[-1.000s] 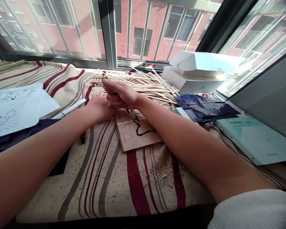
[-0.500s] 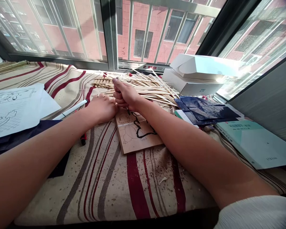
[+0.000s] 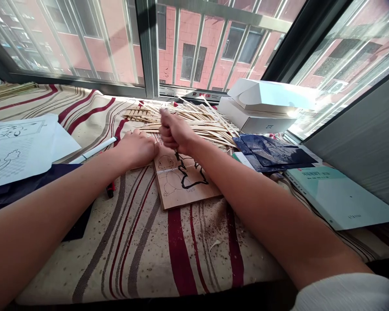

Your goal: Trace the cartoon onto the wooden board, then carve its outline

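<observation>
A flat wooden board [image 3: 173, 201] lies on the striped cloth, with thin line drawings and a thick black outline on its face. My left hand [image 3: 139, 149] is at the board's far left corner, fingers curled, thumb side against the edge; its fingertips are hidden. Above the far part of the board, my right hand [image 3: 176, 134] is closed in a fist, thumb on top. It grips a slim tool [image 3: 176, 153]; only a short dark end shows below the fist, near the black outline, so its kind is unclear.
Thin wooden strips [image 3: 210, 125] are piled behind the hands. A white box [image 3: 257, 114], dark blue sheets [image 3: 272, 153] and a pale green book [image 3: 340, 194] are on the right. Left are drawing papers [image 3: 16, 151], a white marker [image 3: 94, 150] and a red-black object [image 3: 110, 190]. Crumbs dot the cloth [image 3: 155, 263].
My right fist has shifted a little to the right over the board, so more of the black outline shows. My left hand stays at the corner. The view has turned slightly.
</observation>
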### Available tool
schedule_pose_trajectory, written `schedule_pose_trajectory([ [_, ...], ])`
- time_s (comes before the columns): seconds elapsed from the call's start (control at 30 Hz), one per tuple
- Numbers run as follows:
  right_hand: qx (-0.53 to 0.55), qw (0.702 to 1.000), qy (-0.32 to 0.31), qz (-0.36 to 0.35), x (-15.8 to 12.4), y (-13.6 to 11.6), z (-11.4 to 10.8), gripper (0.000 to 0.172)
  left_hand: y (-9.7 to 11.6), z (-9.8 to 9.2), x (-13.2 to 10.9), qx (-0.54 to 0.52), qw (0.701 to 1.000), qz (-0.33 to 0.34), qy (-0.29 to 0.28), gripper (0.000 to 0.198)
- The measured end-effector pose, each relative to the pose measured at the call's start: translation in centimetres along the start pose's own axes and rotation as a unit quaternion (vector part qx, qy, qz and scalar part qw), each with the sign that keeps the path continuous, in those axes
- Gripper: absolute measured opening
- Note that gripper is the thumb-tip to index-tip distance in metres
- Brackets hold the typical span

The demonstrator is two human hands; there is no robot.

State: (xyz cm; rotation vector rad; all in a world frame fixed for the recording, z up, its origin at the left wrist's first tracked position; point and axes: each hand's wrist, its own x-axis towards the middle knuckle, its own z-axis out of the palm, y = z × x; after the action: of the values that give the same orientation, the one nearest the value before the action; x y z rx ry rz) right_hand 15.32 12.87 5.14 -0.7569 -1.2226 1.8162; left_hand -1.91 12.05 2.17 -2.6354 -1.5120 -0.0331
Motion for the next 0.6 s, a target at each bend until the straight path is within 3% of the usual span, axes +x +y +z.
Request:
schedule_pose_trajectory([
  [0.07, 0.017, 0.997, 0.036, -0.061, -0.3, -0.8, -0.3, 0.053, 0.3, -0.1, -0.1, 0.016, 1.0, -0.006, -0.002, 0.039],
  [0.17, 0.009, 0.995, 0.035, -0.091, -0.3, -1.7, -0.4, 0.054, 0.6, -0.2, -0.2, 0.038, 0.999, -0.01, 0.002, 0.042],
  [0.4, -0.071, 0.993, -0.043, -0.087, 0.1, -0.1, 1.3, 0.054, 0.6, -0.2, 0.0, 0.072, 0.997, 0.021, 0.007, 0.038],
  [0.6, -0.084, 0.994, -0.048, -0.048, 0.1, 0.5, 2.3, 0.048, 0.7, -0.1, 0.3, 0.097, 0.995, 0.04, 0.003, 0.043],
])
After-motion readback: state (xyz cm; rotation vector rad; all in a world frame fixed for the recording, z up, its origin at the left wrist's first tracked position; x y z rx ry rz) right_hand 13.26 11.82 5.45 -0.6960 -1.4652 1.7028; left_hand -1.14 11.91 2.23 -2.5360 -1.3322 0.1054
